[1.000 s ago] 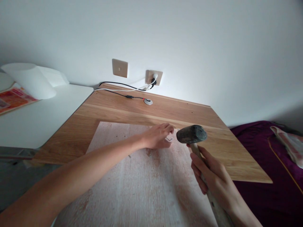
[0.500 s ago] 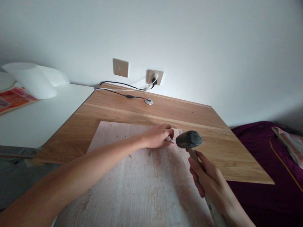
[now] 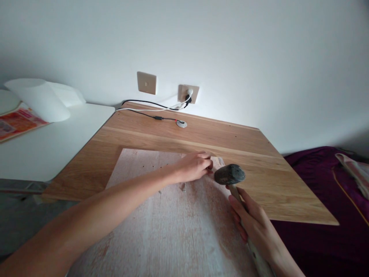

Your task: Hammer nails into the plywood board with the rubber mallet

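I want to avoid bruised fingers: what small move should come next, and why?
Perhaps ease the mallet slightly away from the left hand before any swing: the right hand holds it close beside the left, low over the pale board.

And across the back runs the smooth, pale bluish-white wall [image 3: 245, 57], softly lit, dimming toward the far right! Low on it sit a flat beige square plate [image 3: 147, 82] and, to its right, a beige socket plate [image 3: 183, 92]. Below stretches the brown wood-grain tabletop [image 3: 271, 169], a white tabletop [image 3: 77, 132] at left, deep purple fabric [image 3: 315, 165] at right.
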Tool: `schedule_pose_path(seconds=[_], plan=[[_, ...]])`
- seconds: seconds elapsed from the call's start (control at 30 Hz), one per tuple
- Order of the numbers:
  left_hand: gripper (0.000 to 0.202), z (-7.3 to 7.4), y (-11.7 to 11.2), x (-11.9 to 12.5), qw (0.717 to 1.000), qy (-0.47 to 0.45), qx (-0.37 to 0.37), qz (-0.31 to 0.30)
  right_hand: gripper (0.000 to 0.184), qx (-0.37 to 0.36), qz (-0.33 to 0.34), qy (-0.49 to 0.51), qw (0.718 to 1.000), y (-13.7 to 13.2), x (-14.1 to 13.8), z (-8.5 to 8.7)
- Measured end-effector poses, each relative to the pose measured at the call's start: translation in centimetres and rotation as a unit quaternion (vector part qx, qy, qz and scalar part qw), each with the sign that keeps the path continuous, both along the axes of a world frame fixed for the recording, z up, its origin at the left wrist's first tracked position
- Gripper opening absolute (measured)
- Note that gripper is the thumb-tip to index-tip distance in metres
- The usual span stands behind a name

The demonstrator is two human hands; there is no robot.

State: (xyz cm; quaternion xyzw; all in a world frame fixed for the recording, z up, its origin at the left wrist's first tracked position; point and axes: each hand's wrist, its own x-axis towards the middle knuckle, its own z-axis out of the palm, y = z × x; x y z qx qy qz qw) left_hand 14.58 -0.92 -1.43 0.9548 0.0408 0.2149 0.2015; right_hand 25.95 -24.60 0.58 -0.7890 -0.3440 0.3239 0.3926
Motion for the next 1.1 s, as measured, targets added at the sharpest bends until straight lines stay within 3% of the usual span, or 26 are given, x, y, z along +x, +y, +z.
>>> schedule_pose_path(seconds=[0.23,0.43,0.53,0.67,0.77,0.87,1.03,1.1], plan=[[0.019,-0.4,0.1,0.3,0.999,-0.008,0.031,-0.009,0.068,0.001,0.015,0.015,1.0,0.1,0.3,0.0],[0.02,0.0,0.4,0.0,0.999,0.007,0.008,-0.043,0.058,0.017,-0.003,0.011,1.0,0.2,-0.6,3.0],[0.009,0.3,0.4,-0.2,0.999,0.029,-0.018,-0.029,0.058,0.021,0.005,0.006,1.0,0.5,-0.3,4.2],[0.047,0.3,0.3,-0.3,0.998,0.042,-0.041,0.001,0.057,0.031,0.022,-0.017,0.999,1.7,-0.1,4.2],[0.054,0.3,0.2,-0.4,0.999,0.035,-0.037,0.003,0.059,0.006,0.058,-0.014,0.998,2.5,-0.1,3.4],[0.047,0.4,0.2,-0.5,0.999,0.031,-0.033,0.002,0.06,0.002,0.057,0.003,0.998,2.5,0.1,2.9],[0.008,0.3,0.4,-0.3,0.999,0.019,-0.037,-0.011,0.057,0.026,0.004,0.013,1.0,1.3,0.4,2.1],[0.006,0.1,0.6,0.0,0.999,0.003,-0.045,-0.015,0.06,0.016,0.016,0.015,1.0,1.0,0.6,1.3]])
